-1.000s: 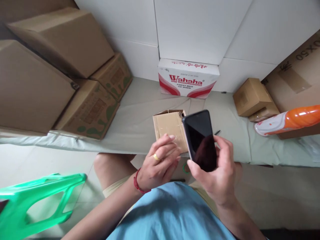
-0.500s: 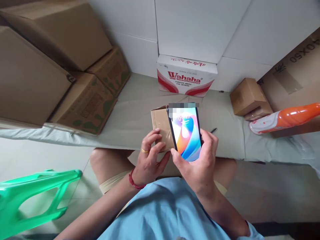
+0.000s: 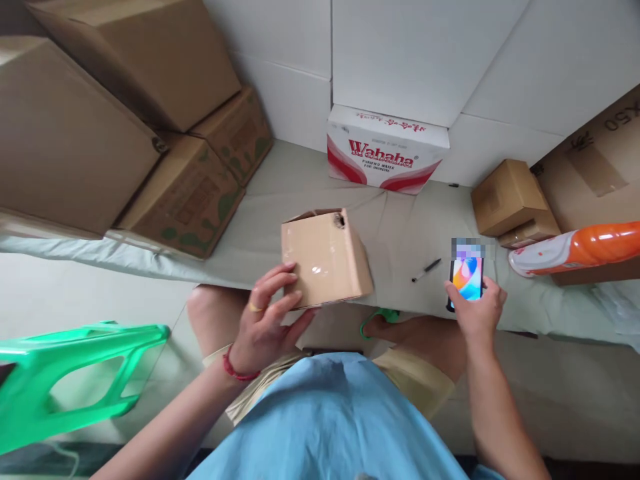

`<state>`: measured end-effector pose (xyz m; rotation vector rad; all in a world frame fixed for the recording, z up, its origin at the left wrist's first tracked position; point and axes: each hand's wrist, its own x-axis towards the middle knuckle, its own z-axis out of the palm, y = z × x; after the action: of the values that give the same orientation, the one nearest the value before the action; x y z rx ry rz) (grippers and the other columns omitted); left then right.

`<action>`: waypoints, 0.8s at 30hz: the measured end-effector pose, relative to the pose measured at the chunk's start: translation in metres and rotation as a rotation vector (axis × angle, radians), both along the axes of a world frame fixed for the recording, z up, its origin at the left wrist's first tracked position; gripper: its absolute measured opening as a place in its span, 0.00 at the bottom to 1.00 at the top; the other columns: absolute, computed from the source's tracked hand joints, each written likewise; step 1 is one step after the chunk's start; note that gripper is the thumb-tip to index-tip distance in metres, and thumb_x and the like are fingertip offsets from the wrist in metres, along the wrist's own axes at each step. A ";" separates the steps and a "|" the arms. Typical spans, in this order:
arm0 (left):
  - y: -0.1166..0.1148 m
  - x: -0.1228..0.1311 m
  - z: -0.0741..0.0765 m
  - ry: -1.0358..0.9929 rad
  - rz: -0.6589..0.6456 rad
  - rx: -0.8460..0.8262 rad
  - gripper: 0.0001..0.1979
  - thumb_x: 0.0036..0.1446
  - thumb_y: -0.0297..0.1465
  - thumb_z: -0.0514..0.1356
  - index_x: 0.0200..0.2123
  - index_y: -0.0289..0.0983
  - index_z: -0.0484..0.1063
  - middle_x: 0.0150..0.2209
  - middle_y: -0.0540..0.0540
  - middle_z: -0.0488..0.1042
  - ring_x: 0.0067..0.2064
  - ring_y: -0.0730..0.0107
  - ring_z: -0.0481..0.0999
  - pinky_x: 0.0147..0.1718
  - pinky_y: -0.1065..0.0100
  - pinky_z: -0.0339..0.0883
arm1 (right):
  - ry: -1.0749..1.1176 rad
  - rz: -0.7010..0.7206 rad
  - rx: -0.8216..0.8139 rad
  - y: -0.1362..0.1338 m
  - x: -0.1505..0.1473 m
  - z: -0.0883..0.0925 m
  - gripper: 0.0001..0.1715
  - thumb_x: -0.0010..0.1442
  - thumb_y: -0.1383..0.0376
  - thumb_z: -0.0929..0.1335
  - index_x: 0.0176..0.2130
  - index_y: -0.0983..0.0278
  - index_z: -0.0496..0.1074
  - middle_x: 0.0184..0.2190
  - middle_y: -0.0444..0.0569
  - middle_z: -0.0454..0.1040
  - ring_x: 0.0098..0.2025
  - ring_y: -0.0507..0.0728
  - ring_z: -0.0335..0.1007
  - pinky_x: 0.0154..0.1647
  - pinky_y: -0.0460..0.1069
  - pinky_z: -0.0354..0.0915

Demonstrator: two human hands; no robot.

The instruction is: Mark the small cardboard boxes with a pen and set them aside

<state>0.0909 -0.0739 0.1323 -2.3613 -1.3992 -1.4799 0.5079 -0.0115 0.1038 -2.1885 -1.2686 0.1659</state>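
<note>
A small brown cardboard box [image 3: 320, 257] stands at the front edge of the cloth-covered bench, with a dark torn spot at one top corner. My left hand [image 3: 273, 310] grips its near left corner, fingertips on the face and thumb by the lower edge. Off to the right, my right hand [image 3: 475, 303] is closed around a smartphone [image 3: 467, 277] with its screen lit, low over the bench. Between box and phone lies a black-and-clear pen [image 3: 427, 270].
A white and red Wahaha carton [image 3: 387, 153] stands against the wall. Large cardboard boxes [image 3: 185, 200] are stacked at left. On the right are a small brown carton [image 3: 510, 193] and an orange-and-white bottle [image 3: 575, 247]. A green plastic stool [image 3: 100, 353] stands on the floor at left.
My right hand has carried the phone away to the right, from over the box to beyond the pen. The box, now uncovered, and my left hand have shifted slightly left.
</note>
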 end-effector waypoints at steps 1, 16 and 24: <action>-0.006 -0.013 -0.004 -0.017 0.025 -0.013 0.26 0.56 0.25 0.75 0.53 0.45 0.70 0.56 0.42 0.73 0.64 0.46 0.79 0.60 0.43 0.79 | -0.017 -0.046 -0.068 0.004 0.019 -0.011 0.53 0.50 0.41 0.75 0.61 0.73 0.69 0.58 0.74 0.69 0.67 0.80 0.62 0.67 0.69 0.65; -0.046 -0.072 -0.044 -1.196 0.294 -0.960 0.27 0.62 0.61 0.64 0.54 0.50 0.76 0.46 0.47 0.84 0.50 0.50 0.85 0.43 0.54 0.86 | -0.264 -0.059 -0.239 0.003 0.087 -0.064 0.51 0.56 0.40 0.72 0.61 0.78 0.72 0.57 0.81 0.71 0.69 0.85 0.61 0.70 0.77 0.54; -0.036 -0.069 -0.027 -1.135 0.175 -1.144 0.35 0.49 0.43 0.77 0.59 0.42 0.77 0.44 0.40 0.86 0.45 0.45 0.88 0.39 0.56 0.87 | 0.508 0.407 0.023 -0.037 -0.029 -0.029 0.45 0.66 0.36 0.69 0.67 0.62 0.66 0.60 0.65 0.74 0.61 0.67 0.76 0.59 0.63 0.75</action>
<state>0.0221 -0.1095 0.1054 -1.3346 -3.2700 -2.5461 0.4785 -0.0480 0.0753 -1.6863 -1.3751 0.8079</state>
